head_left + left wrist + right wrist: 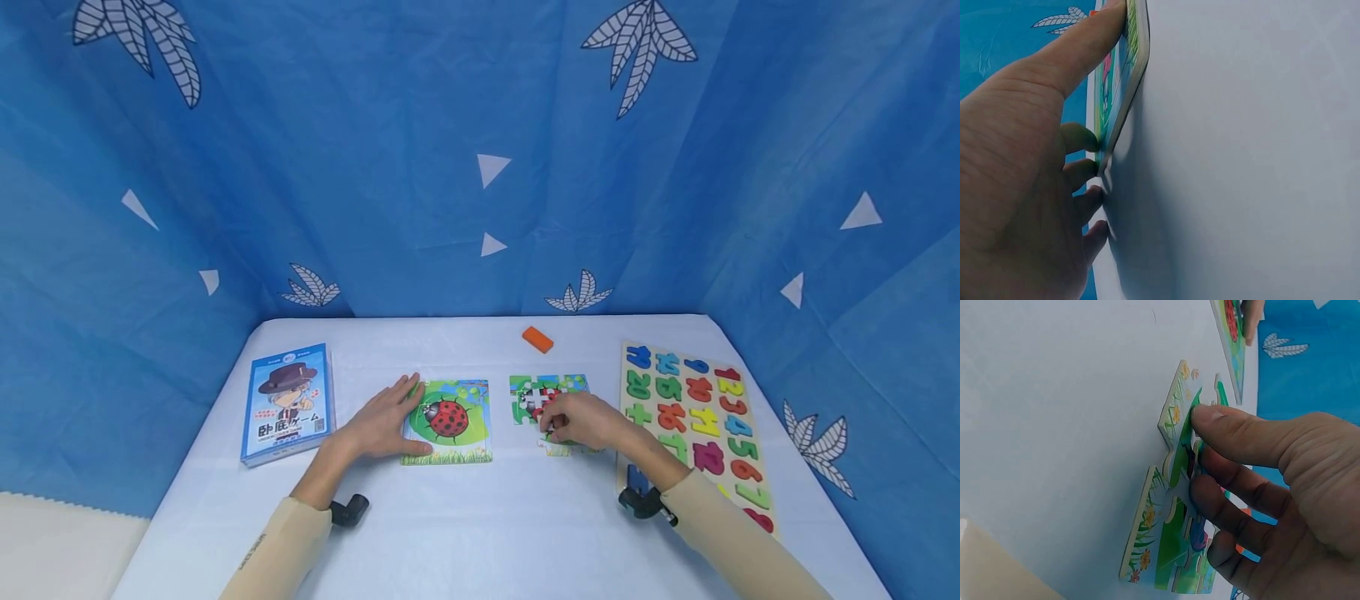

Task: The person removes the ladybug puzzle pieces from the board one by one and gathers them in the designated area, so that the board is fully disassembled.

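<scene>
My left hand (381, 421) rests at the left side of a square ladybug picture board (448, 418), thumb on its lower corner and fingers spread along the upper left. In the left wrist view, the thumb lies over the board's edge (1142, 47). To the right, my right hand (588, 421) is over a partly joined ladybug jigsaw puzzle (573, 382). Its thumb and curled fingers pinch a puzzle piece (1175, 412) with grass and yellow flowers at the near edge, beside another flowered piece (1141, 534). The hand hides part of the puzzle, and a gap shows at its lower left.
A blue game box (287, 404) with a cartoon figure in a hat lies on the left. An orange block (537, 339) is near the back edge. At the right lies a wooden number board (686, 367) with colourful numerals, partly under my right forearm. Blue curtains (450, 208) surround the white table (480, 533).
</scene>
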Tool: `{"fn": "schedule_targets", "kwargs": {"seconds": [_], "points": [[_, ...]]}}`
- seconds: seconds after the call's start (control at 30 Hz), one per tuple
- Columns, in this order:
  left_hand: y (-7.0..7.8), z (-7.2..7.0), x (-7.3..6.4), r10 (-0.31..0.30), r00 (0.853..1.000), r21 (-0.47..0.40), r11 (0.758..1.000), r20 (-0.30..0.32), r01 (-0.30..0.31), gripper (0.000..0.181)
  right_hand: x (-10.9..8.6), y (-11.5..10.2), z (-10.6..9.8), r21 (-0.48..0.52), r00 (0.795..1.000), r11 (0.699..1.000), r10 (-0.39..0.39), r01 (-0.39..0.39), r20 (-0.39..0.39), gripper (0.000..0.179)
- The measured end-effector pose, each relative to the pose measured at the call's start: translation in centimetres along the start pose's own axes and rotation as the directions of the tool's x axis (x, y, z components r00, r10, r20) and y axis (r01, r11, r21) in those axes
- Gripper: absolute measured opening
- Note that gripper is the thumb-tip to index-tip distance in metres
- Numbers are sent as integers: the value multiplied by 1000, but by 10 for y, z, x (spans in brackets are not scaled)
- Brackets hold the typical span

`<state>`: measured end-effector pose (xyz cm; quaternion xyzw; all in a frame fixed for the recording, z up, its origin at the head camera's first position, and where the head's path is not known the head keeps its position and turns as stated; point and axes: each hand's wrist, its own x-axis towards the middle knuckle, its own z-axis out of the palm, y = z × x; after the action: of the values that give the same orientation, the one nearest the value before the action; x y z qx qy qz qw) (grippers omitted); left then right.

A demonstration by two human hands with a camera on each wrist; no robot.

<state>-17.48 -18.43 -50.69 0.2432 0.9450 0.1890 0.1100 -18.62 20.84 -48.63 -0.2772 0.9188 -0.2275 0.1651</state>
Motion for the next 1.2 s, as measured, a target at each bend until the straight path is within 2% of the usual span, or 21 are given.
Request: {"fn": "schedule_targets", "kwargs": {"seconds": [0.5, 0.8, 0.97, 1.1, 1.2], "points": [[1, -4, -1, -3, 1000, 10, 1000, 1, 3, 110, 3, -1, 0, -26, 1000, 1000, -11, 10, -10, 16], [0, -1, 0, 0, 1000, 19, 1000, -1, 0, 109, 2, -1, 0, -31, 999, 999, -35, 34, -29, 15], [0, -1, 0, 4, 1000, 7, 1000, 0, -4, 107, 3, -3, -2, -20, 999, 1000, -16, 15, -39, 14], [0, -1, -1, 15, 1000, 3, 1000, 9, -15, 111, 7, -7, -1, -2, 999, 1000, 5, -6, -43, 11], [0, -1, -3, 19, 999, 2, 1000, 26, -19, 116, 13, -12, 1, -1, 999, 1000, -8, 8, -49, 10]]}}
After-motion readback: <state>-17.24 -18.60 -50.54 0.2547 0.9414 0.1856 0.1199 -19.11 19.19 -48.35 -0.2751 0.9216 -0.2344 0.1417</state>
